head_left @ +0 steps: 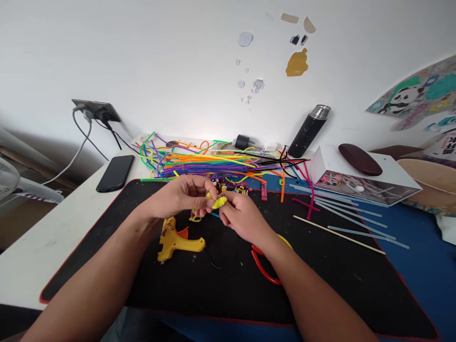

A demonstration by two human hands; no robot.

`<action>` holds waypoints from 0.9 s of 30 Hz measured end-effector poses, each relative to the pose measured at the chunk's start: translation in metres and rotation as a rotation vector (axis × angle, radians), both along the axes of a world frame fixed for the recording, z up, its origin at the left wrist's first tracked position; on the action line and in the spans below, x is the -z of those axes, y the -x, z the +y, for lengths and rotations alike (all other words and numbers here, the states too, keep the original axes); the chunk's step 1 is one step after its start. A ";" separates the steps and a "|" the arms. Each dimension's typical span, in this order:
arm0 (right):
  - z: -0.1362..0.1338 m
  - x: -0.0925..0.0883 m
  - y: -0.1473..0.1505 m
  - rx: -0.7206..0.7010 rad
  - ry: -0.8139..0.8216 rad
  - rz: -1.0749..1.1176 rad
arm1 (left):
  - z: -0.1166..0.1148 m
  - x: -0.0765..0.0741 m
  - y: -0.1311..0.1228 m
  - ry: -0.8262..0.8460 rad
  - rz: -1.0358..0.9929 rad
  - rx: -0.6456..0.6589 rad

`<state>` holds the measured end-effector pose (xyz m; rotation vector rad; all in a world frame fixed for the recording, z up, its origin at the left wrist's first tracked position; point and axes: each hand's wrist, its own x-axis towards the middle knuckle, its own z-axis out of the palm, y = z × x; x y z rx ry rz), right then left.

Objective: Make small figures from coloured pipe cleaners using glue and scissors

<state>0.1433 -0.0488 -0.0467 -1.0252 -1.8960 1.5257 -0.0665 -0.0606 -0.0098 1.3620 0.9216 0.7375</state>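
Over the middle of the black mat, a small yellow coiled piece of pipe cleaner [219, 203] is pinched between the fingertips of both hands. My left hand [187, 194] grips its left side and my right hand [242, 211] closes on its right. Behind the fingers lie small multicoloured pipe cleaner figures [241, 189], partly hidden. Below my left hand rests a yellow glue gun [181, 241] with an orange trigger. Red curved handles [264, 270] show beside my right forearm, which hides the rest of that tool.
A pile of coloured pipe cleaners [210, 164] runs along the wall. A phone [116, 173] lies at left. Translucent glue sticks [359, 218] and a thin wooden stick [338, 234] lie at right. A black thermos [308, 133] stands near a white box [395, 172] bearing a dark case [359, 159].
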 end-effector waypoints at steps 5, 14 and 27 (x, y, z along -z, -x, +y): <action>-0.003 -0.002 0.002 0.011 -0.182 -0.195 | 0.003 0.005 -0.004 -0.119 0.117 -0.146; 0.000 -0.012 -0.008 -0.018 -0.283 -0.182 | 0.005 0.006 0.007 -0.157 0.335 -0.150; 0.010 -0.016 -0.023 0.000 -0.230 -0.261 | 0.006 0.004 0.012 -0.159 0.395 -0.124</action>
